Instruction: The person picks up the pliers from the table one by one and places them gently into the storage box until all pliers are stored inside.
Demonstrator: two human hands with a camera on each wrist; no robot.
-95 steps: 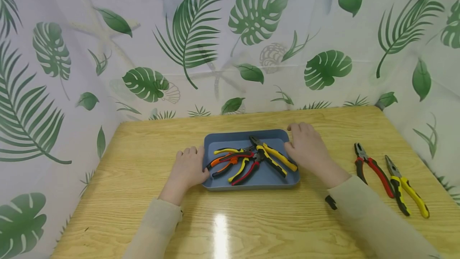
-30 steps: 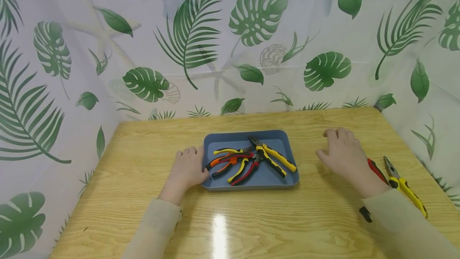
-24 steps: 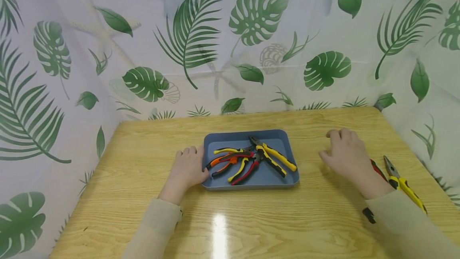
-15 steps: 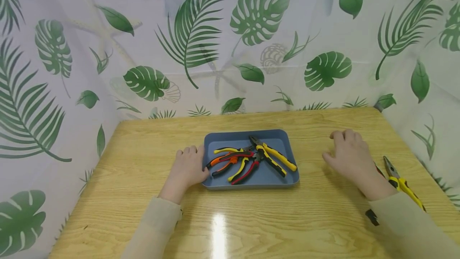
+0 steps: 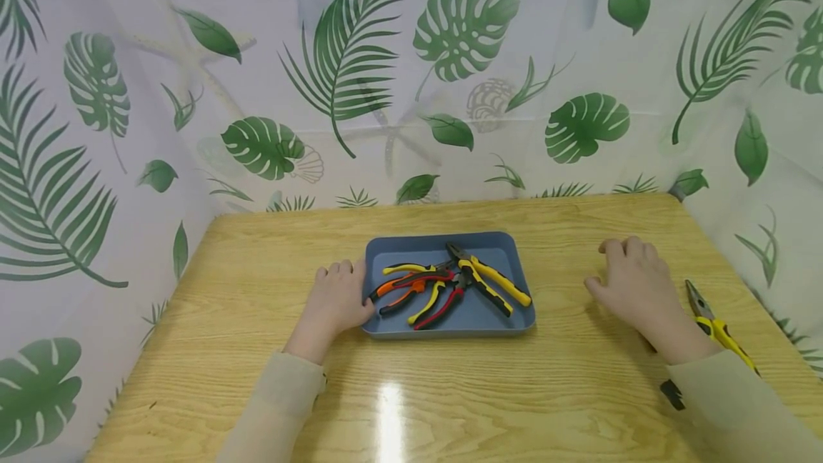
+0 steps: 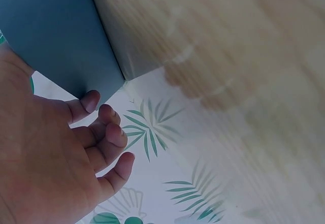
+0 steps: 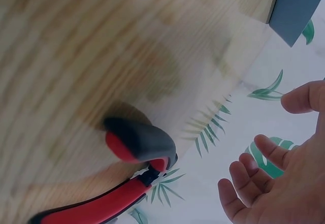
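A blue-grey tray [image 5: 514,329] sits mid-table and holds several pliers: yellow-and-black pliers [image 5: 494,286], red-and-black pliers [image 5: 440,311] and orange-handled pliers [image 5: 393,287] among them. At its left end my left hand [image 5: 331,299] holds the rim; in the left wrist view the thumb passes behind the tray wall and the index fingertip meets its corner. My right hand [image 5: 633,284] hovers over the table right of the tray, fingers loosely bent and holding nothing. Under it, mostly hidden in the head view, lie other red-and-black pliers [image 7: 96,203].
Yellow-and-black long-nose pliers [image 5: 720,331] lie at the table's right side, partly behind the right sleeve [image 5: 726,391]. A leaf-printed cloth [image 5: 386,91] hangs behind the wooden table [image 5: 257,249] and along both sides.
My right hand has left the tray's right end and moved rightward, lately drifting slowly over the red-and-black pliers. The left hand and the tray have stayed put.
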